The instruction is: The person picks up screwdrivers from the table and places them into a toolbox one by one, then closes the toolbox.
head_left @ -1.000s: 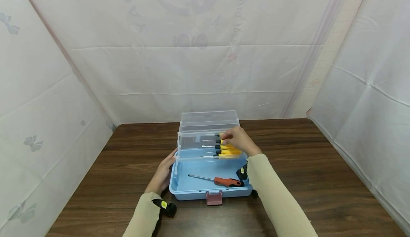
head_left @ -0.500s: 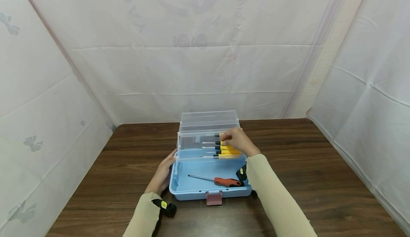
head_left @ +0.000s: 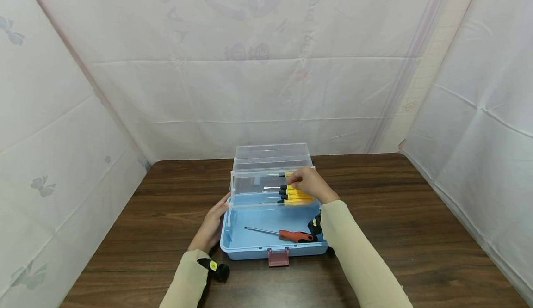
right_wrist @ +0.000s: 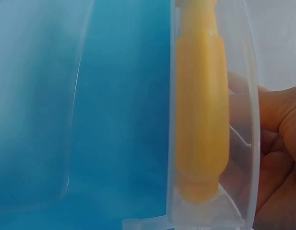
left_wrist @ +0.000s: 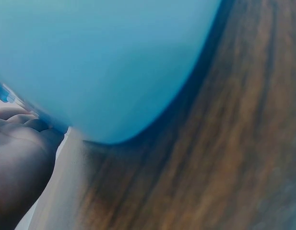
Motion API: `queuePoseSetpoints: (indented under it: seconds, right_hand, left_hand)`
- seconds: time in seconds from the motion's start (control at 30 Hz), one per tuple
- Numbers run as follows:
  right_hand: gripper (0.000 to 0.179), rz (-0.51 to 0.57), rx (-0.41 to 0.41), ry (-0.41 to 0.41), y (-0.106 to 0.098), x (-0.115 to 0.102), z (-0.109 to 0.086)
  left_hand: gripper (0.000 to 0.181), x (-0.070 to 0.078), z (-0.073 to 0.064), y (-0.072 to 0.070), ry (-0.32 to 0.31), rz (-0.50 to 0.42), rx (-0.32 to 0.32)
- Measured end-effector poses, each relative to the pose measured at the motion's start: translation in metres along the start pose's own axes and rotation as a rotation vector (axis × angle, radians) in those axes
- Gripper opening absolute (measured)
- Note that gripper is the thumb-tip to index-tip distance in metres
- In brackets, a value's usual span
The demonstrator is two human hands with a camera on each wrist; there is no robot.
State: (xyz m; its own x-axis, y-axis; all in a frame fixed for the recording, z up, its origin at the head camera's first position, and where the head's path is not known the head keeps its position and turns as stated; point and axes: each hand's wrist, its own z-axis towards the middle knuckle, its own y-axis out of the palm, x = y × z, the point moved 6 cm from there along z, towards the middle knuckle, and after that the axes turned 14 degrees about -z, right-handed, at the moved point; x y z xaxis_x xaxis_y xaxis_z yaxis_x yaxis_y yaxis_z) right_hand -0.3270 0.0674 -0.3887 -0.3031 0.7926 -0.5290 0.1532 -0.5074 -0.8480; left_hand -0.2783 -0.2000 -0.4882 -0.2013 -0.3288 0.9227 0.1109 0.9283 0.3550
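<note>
A light blue toolbox (head_left: 266, 255) stands on the table with its clear lid (head_left: 272, 151) tipped back. Raised over its rear part is a clear tray (head_left: 245, 185) holding several yellow-handled screwdrivers (head_left: 300, 196), side by side. My right hand (head_left: 310, 182) reaches into this tray, its bent fingers on a yellow-handled screwdriver, partly hidden under them. Through the tray wall, the right wrist view shows another yellow handle (right_wrist: 200, 108) in front of the hand. My left hand (head_left: 213, 222) holds the toolbox at its left rear side, fingers partly hidden behind it.
An orange and black screwdriver (head_left: 293, 236) lies in the bottom of the toolbox, shaft to the left. A dark pink latch (head_left: 278, 257) hangs at the front. The brown wooden table (head_left: 399, 234) is bounded by white sheeting (head_left: 266, 95) behind and on both sides.
The screwdriver under my right fingers has shifted slightly toward me, closer to the others in the tray, and the gap behind it has widened. The left hand and toolbox have stayed put.
</note>
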Motion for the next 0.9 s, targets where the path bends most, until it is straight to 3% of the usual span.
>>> queuePoseSetpoints:
  seconds: [0.9]
  right_hand:
    - [0.019, -0.03, -0.025, 0.026, -0.0017, 0.0017, -0.0022]
  left_hand:
    - [0.051, -0.0012, 0.0021, 0.0008, 0.001, -0.027, -0.004]
